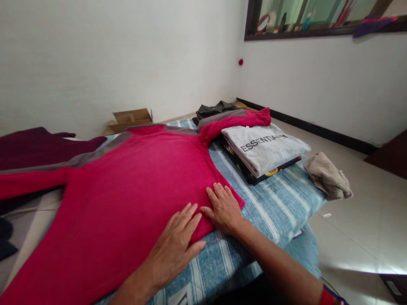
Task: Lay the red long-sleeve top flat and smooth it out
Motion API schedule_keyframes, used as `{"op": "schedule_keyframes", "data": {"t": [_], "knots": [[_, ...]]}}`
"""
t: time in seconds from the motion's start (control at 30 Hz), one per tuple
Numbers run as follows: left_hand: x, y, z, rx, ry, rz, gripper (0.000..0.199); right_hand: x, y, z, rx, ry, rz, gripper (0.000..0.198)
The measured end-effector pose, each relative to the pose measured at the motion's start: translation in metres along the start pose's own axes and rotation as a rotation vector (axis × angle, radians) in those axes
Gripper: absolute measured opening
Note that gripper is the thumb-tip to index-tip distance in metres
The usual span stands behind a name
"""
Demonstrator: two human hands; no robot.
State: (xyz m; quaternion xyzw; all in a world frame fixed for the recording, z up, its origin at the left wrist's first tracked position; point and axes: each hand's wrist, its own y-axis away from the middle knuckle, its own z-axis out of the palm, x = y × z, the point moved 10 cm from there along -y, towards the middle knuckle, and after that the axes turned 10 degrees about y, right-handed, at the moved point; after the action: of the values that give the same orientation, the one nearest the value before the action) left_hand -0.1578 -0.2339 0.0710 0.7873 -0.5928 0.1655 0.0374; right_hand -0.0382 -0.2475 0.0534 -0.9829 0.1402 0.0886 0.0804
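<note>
A red long-sleeved shirt with grey shoulder panels lies spread over a blue-and-white striped cloth. My left hand rests flat near the shirt's bottom edge, fingers stretched out and the thumb reaching past the hem. Close beside it, my right hand lies on the corner of the hem, its fingers extended on the fabric. Neither hand grips anything. One sleeve stretches to the left; the other bends to the right at the back, touching a folded grey shirt with dark lettering.
Beneath the grey shirt is a dark folded garment. A crumpled beige cloth hangs at the right edge. Maroon clothing lies at the left. A cardboard box and dark folded clothes are at the back by the wall.
</note>
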Motion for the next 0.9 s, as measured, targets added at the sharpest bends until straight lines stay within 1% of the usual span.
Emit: {"op": "schedule_keyframes", "data": {"t": [0.07,0.17,0.23,0.3,0.43,0.53,0.67,0.77,0.9], "knots": [[0.017,-0.011,0.006,0.005,0.000,0.041,0.051,0.001,0.001,-0.001,0.021,0.003,-0.009,0.064],[0.030,-0.020,0.007,0.053,-0.045,0.053,0.040,0.003,0.001,-0.002,0.030,-0.010,-0.016,0.060],[0.038,-0.023,0.006,0.063,-0.080,0.063,0.033,0.004,0.000,-0.002,0.028,-0.023,-0.015,0.058],[0.046,-0.025,0.007,0.039,-0.114,0.060,0.032,0.005,-0.001,-0.001,0.014,-0.034,-0.009,0.057],[0.056,-0.030,0.015,-0.047,-0.172,0.029,0.037,0.008,-0.003,0.000,-0.027,-0.046,-0.003,0.056],[0.056,-0.033,0.018,-0.069,-0.190,0.011,0.034,0.009,-0.003,0.000,-0.044,-0.047,-0.010,0.057],[0.047,-0.035,0.013,-0.059,-0.116,-0.006,0.024,0.010,-0.003,-0.003,-0.042,-0.055,-0.012,0.056],[0.043,-0.036,0.011,-0.080,-0.070,0.009,0.024,0.013,-0.004,-0.005,-0.037,-0.062,-0.021,0.053],[0.042,-0.034,0.014,-0.130,-0.052,0.001,0.023,0.022,-0.006,-0.002,-0.069,-0.061,0.000,0.048]]}}
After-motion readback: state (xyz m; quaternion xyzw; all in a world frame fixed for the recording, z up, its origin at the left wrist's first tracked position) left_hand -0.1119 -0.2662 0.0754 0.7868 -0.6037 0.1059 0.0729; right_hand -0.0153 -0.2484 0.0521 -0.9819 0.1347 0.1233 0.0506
